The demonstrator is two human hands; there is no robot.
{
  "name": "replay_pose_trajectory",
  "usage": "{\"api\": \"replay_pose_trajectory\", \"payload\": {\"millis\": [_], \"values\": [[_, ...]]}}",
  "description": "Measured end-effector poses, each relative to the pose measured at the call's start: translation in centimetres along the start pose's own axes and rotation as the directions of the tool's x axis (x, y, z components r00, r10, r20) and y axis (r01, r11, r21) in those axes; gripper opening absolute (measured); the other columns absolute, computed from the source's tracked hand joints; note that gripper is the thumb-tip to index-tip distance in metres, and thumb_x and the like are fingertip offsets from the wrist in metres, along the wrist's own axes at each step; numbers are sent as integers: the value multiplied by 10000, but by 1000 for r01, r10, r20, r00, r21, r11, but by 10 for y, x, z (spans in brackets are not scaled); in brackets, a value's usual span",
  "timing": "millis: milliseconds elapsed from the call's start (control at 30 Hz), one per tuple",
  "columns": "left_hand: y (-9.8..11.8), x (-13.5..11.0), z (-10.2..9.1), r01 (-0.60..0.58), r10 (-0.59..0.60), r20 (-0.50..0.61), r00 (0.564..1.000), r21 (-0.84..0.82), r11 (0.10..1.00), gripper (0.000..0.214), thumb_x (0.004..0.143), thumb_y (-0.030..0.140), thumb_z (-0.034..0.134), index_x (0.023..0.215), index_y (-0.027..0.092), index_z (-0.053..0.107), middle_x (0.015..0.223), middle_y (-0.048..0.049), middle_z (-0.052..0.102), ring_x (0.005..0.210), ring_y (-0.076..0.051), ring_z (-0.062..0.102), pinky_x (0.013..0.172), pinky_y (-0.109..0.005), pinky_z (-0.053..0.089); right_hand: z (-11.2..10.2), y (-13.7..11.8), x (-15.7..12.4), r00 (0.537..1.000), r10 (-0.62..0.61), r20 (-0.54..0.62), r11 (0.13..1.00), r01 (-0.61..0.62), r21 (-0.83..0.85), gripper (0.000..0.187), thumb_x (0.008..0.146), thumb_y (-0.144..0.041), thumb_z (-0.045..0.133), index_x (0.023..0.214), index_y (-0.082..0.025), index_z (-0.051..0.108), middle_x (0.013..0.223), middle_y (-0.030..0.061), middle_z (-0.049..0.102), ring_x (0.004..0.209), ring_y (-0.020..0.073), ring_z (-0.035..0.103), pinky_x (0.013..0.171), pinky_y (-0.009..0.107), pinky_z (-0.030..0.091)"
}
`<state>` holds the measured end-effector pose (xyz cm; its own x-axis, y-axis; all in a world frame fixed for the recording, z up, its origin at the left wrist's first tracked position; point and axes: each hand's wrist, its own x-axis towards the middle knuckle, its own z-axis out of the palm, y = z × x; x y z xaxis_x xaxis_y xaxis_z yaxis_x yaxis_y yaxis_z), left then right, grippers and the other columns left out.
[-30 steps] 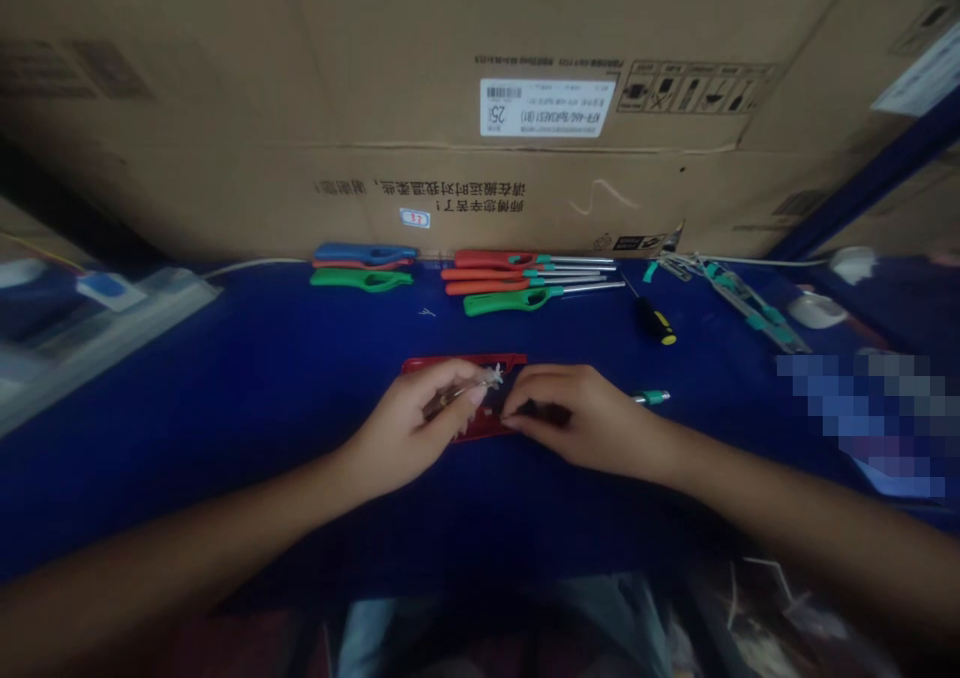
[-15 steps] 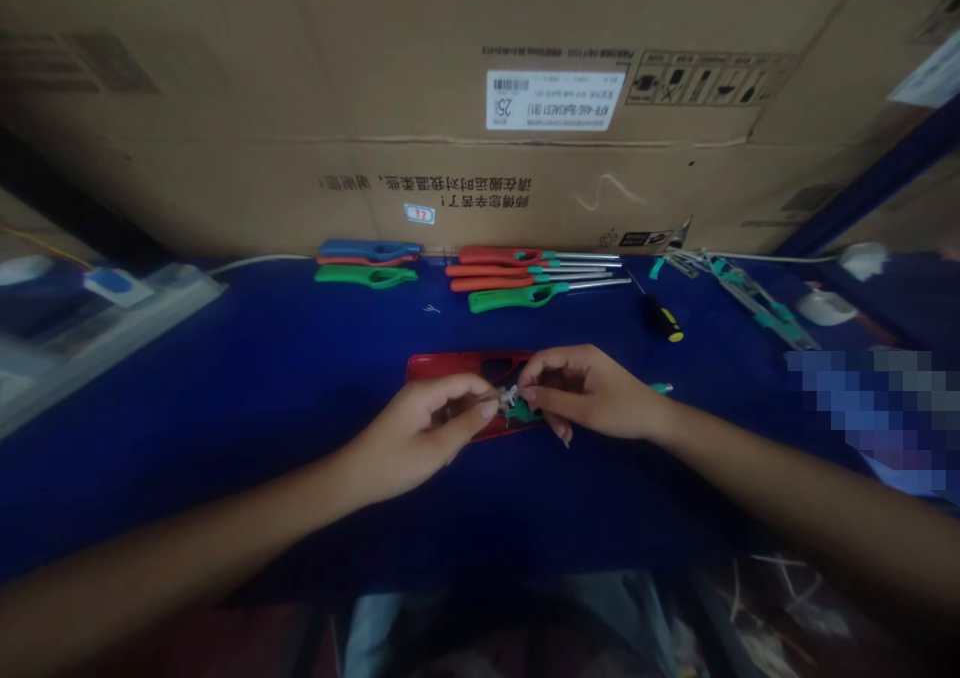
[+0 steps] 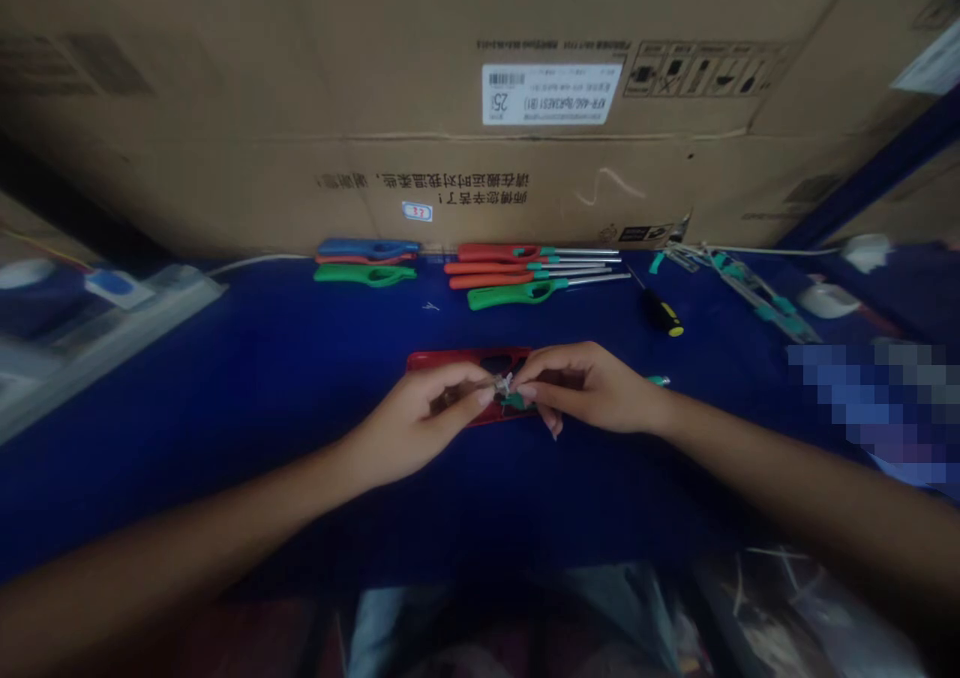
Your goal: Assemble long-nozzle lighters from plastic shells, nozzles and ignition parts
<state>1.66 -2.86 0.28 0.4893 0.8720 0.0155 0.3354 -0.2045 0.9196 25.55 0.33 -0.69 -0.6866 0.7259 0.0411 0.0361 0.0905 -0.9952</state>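
My left hand (image 3: 420, 423) and my right hand (image 3: 592, 388) meet over a red plastic lighter shell (image 3: 450, 360) lying on the blue table (image 3: 262, 378). Both hands are closed in a pinch on a small metal and green part (image 3: 508, 390) held between the fingertips, just above the shell. A green tip (image 3: 658, 381) sticks out from behind my right wrist.
Several long lighters, red, orange, green and blue (image 3: 525, 270), lie in a row at the back against a large cardboard box (image 3: 480, 108). A black and yellow screwdriver (image 3: 660, 315) and a strip of green-capped parts (image 3: 750, 288) lie back right. A clear tray (image 3: 97, 308) stands left.
My right hand has lifted off the red shell and come up to meet my left hand; the small green and metal part is now pinched between both.
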Motion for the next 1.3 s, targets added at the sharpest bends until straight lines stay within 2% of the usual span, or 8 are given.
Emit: {"api": "replay_pose_trajectory", "payload": {"millis": [367,667,967,1200,1300], "values": [[-4,1,0,-5,5,17,1000,19,1000,260,978,373,560,1044,165,702,785,9,609,650,-96,473,584,-208,373,-1,-2,1,1000,-11,-6,1000,11,5,235,934,-290,650,1101,-127,680,710,-31,628,530,65,613,519,199,563],[-1,0,-1,2,-2,21,1000,-2,1000,259,976,367,559,1031,158,702,668,43,528,539,-74,419,501,-195,334,0,0,1,1000,25,-17,1000,-25,18,216,898,-334,698,942,-123,676,624,-39,611,511,72,603,527,209,562],[-3,0,-1,7,-7,16,1000,13,1000,258,970,364,567,1047,163,709,700,34,568,542,-74,409,509,-200,332,0,-1,1,999,25,-25,1000,-25,-13,262,886,-376,707,948,-122,699,678,-12,633,528,76,603,515,212,559],[-5,0,0,-1,0,16,1000,49,999,295,970,395,561,1071,168,719,840,-17,671,656,-110,505,585,-223,382,0,1,1,999,50,-23,999,-50,-13,277,877,-389,714,949,-123,702,689,-9,636,530,73,602,513,208,560],[-5,0,-1,2,-3,14,1000,60,998,291,968,392,565,1066,169,725,837,-18,681,649,-108,505,580,-219,381,1,2,1,998,53,-27,999,-53,-3,265,871,-384,721,938,-129,706,689,-10,635,527,70,596,510,205,564]]}}
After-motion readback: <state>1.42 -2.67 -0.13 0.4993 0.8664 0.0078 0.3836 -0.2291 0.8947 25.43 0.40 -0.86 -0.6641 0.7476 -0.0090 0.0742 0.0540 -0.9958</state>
